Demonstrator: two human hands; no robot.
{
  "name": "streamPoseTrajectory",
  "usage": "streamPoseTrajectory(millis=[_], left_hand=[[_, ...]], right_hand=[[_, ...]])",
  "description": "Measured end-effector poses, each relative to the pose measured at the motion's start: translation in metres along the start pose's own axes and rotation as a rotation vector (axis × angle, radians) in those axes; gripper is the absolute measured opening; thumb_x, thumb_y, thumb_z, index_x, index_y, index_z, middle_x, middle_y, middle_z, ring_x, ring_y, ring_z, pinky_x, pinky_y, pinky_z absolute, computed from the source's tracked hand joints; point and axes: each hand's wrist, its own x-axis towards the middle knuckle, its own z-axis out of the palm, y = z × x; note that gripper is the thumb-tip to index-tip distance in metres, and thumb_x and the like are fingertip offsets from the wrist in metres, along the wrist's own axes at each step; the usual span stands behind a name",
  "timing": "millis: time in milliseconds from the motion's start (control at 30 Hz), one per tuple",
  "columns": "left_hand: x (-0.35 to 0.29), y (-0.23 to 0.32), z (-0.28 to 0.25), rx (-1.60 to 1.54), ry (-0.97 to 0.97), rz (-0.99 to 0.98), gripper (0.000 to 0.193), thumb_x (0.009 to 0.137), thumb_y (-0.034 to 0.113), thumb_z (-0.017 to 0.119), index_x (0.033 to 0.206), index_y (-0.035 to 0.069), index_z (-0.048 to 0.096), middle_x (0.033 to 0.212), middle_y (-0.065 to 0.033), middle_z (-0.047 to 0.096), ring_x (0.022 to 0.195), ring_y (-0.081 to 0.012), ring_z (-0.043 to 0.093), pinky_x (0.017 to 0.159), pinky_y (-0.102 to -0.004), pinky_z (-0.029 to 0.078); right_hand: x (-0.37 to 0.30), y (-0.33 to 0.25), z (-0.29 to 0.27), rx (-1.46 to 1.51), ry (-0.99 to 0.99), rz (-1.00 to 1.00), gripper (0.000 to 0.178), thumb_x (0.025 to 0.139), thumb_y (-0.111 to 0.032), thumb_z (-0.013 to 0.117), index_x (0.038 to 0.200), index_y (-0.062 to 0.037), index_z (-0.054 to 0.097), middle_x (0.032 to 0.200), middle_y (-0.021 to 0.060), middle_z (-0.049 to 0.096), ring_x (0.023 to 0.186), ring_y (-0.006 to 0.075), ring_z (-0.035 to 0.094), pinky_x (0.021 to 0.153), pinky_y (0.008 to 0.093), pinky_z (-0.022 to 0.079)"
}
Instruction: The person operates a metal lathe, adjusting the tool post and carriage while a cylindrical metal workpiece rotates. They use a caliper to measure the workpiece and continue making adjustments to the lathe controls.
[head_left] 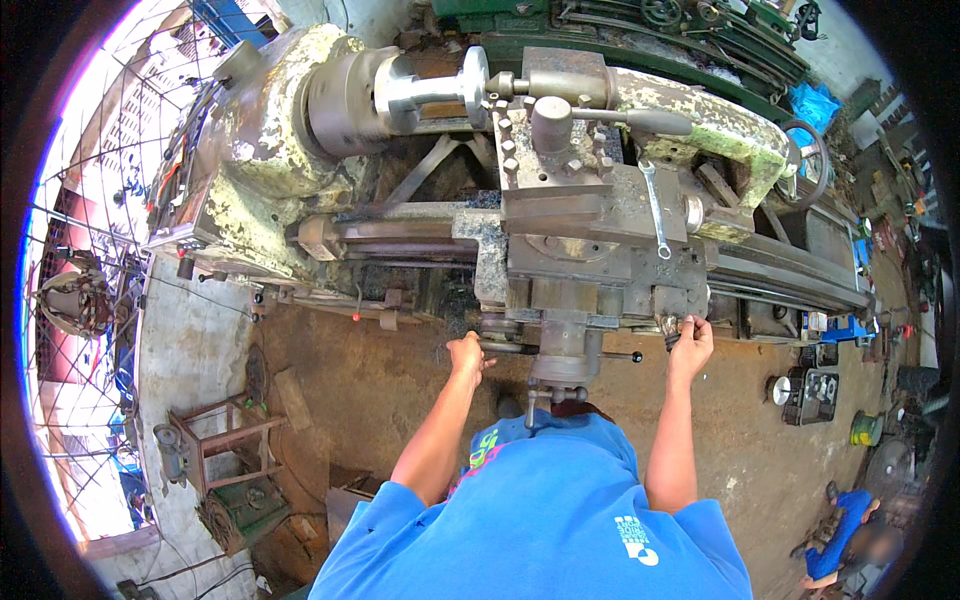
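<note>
I stand at a metal lathe with both arms reaching to its carriage. My left hand [466, 356] is closed at the rim of a carriage handwheel [515, 347], left of the cross-slide crank [556, 393]. My right hand [692, 342] closes its fingers on a small dark lever [672, 340] at the carriage's right front. Beyond, a shiny spool-shaped metal workpiece [437, 90] sits between the chuck [340, 102] and the tailstock [570, 80]. A tool post [551, 126] with a long handle [655, 121] stands in front of it. A combination wrench [655, 210] lies on the carriage top.
The tailstock handwheel [808, 163] juts out at the right. A green machine [640, 35] stands behind the lathe. On the floor are a wooden stool frame [238, 440] at left and a black crate [810, 395] at right. Another person [845, 540] is at the lower right.
</note>
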Motion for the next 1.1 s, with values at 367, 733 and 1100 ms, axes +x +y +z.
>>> streamPoseTrajectory(millis=[367, 733, 1100], left_hand=[[0.004, 0.0, -0.003, -0.001, -0.037, -0.027, 0.043, 0.09, 0.021, 0.05, 0.119, 0.001, 0.025, 0.062, -0.0031, 0.038, 0.045, -0.0159, 0.038, 0.053, -0.0428, 0.056], [-0.014, 0.005, -0.001, 0.016, 0.026, -0.027, 0.052, 0.094, 0.029, 0.052, 0.126, -0.001, 0.023, 0.06, -0.0034, 0.042, 0.041, -0.0145, 0.039, 0.05, -0.0381, 0.055], [-0.001, -0.081, -0.023, -0.221, 0.215, -0.095, 0.037, 0.1, 0.042, 0.039, 0.116, 0.009, 0.048, 0.08, -0.0079, 0.058, 0.059, -0.0199, 0.057, 0.056, -0.0351, 0.051]], right_hand=[[-0.001, -0.001, -0.001, -0.02, -0.012, 0.02, 0.012, 0.094, -0.01, 0.061, 0.091, 0.0016, 0.062, 0.077, 0.0001, 0.059, 0.07, 0.0076, 0.052, 0.065, 0.024, 0.043], [0.002, 0.001, -0.001, -0.017, -0.014, 0.043, 0.014, 0.092, -0.012, 0.063, 0.089, 0.0016, 0.062, 0.074, 0.0015, 0.06, 0.067, 0.008, 0.052, 0.062, 0.0251, 0.043], [-0.001, -0.009, -0.002, 0.028, -0.059, 0.117, 0.012, 0.093, -0.011, 0.063, 0.09, 0.0009, 0.062, 0.076, -0.0009, 0.058, 0.068, 0.0066, 0.048, 0.062, 0.0232, 0.041]])
